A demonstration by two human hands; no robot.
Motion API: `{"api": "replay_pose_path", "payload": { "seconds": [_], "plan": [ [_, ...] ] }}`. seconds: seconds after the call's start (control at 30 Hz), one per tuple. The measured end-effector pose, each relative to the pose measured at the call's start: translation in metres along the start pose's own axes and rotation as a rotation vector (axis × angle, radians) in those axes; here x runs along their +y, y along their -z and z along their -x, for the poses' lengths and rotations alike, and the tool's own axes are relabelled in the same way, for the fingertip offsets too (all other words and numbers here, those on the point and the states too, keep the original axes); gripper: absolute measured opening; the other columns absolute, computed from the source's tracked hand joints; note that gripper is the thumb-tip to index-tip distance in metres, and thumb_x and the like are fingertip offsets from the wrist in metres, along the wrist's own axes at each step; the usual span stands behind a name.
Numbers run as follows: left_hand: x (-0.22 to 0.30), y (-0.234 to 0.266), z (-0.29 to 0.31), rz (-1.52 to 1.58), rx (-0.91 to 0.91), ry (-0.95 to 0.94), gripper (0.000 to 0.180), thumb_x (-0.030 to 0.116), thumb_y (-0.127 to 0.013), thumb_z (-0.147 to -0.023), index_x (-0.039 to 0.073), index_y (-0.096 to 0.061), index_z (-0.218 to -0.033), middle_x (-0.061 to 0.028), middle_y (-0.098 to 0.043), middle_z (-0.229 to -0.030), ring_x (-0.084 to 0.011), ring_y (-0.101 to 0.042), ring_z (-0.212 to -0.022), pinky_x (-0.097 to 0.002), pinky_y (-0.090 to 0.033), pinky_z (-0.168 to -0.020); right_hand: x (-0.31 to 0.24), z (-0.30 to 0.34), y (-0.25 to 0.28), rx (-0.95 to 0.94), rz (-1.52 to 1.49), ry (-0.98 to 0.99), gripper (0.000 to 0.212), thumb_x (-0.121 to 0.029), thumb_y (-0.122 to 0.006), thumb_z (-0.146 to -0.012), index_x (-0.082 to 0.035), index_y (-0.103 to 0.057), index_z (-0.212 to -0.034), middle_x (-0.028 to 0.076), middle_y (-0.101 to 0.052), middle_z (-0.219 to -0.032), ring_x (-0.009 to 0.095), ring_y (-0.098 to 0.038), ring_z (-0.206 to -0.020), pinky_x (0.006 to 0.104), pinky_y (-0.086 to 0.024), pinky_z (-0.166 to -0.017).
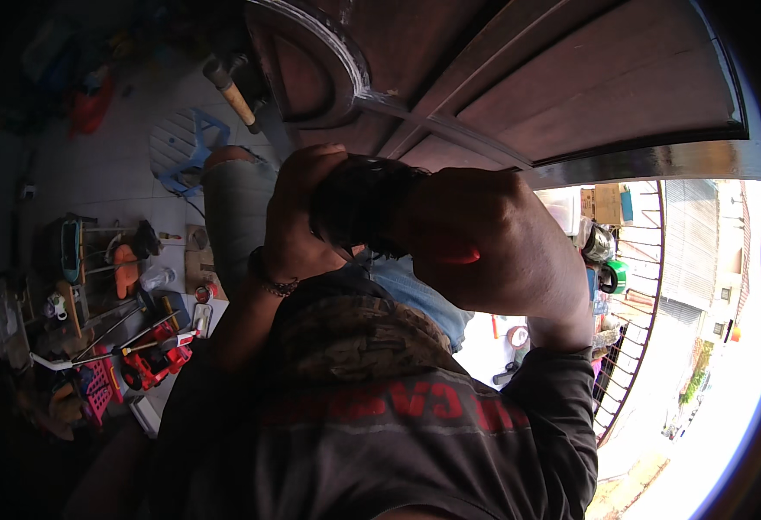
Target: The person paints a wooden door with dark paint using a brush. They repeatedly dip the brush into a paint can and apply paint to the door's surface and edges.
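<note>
Head view is dim and hard to read: tools (129,347) lie scattered on the tiled floor at nine o'clock, with a blue stool (191,147) at ten. Near centre, the left hand (298,221) and right hand (484,247) both wrap tightly around a dark object (359,204), mostly hidden and of no clear kind, close under the brown door (553,78) at twelve. Cardboard boxes (604,204) sit at two o'clock beside the railing (636,329); beyond lies washed-out glare
</note>
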State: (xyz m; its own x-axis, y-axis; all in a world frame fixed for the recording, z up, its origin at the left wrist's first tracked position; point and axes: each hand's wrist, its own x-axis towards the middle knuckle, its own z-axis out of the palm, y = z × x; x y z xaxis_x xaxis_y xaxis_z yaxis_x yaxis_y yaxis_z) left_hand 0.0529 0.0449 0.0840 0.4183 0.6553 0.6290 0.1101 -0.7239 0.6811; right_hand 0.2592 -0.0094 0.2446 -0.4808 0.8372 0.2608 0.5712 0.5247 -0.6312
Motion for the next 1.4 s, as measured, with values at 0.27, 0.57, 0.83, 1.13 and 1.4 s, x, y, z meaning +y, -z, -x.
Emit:
{"api": "replay_pose_path", "payload": {
  "seconds": [0.27,0.57,0.83,1.13,1.4],
  "plan": [
    [-0.003,-0.006,0.001,-0.003,0.018,-0.02,0.081,0.031,-0.086,-0.065,0.0,-0.052,-0.132,-0.0184,-0.054,-0.132,-0.0376,-0.053,-0.122,-0.0474,-0.041,-0.105,-0.002,0.001,-0.011,0.007,-0.02,-0.042,0.024,0.007,-0.067,-0.064,-0.003,-0.07,-0.085,0.013,-0.067,-0.077,0.031,-0.068,-0.068,0.038,-0.056,-0.06],
    [-0.003,0.003,-0.001,-0.118,-0.01,-0.064,0.082,0.021,-0.087,-0.066,-0.003,-0.048,-0.134,-0.0196,-0.055,-0.131,-0.0341,-0.058,-0.119,-0.0418,-0.047,-0.1,-0.002,-0.002,0.026,-0.075,-0.036,-0.102,0.022,0.006,-0.067,-0.06,-0.004,-0.071,-0.079,0.011,-0.069,-0.078,0.025,-0.068,-0.067,0.032,-0.053,-0.056],
    [-0.004,0.003,-0.002,-0.151,-0.015,-0.081,0.083,0.021,-0.088,-0.064,-0.001,-0.048,-0.133,-0.0199,-0.054,-0.131,-0.0371,-0.056,-0.119,-0.0447,-0.046,-0.101,0.005,-0.011,0.01,-0.056,-0.036,-0.006,0.024,0.008,-0.066,-0.059,-0.003,-0.072,-0.079,0.012,-0.068,-0.073,0.029,-0.069,-0.067,0.0331,-0.056,-0.059],
    [-0.004,-0.003,0.0,-0.145,0.018,-0.062,0.075,0.014,-0.082,-0.064,0.001,-0.05,-0.131,-0.0184,-0.055,-0.123,-0.0381,-0.055,-0.114,-0.0476,-0.042,-0.1,0.014,-0.011,0.017,-0.04,-0.083,0.004,0.014,0.007,-0.063,-0.061,-0.002,-0.068,-0.072,0.011,-0.068,-0.071,0.021,-0.067,-0.059,0.0308,-0.052,-0.053],
    [-0.006,-0.004,0.005,-0.17,-0.006,-0.01,0.083,0.01,-0.084,-0.059,0.001,-0.049,-0.134,-0.0174,-0.056,-0.127,-0.0372,-0.055,-0.118,-0.0463,-0.043,-0.102,0.004,-0.01,0.022,0.072,-0.132,-0.209,0.017,0.011,-0.072,-0.069,0.001,-0.07,-0.083,0.01,-0.072,-0.082,0.017,-0.073,-0.073,0.0271,-0.057,-0.065]
  ]
}}
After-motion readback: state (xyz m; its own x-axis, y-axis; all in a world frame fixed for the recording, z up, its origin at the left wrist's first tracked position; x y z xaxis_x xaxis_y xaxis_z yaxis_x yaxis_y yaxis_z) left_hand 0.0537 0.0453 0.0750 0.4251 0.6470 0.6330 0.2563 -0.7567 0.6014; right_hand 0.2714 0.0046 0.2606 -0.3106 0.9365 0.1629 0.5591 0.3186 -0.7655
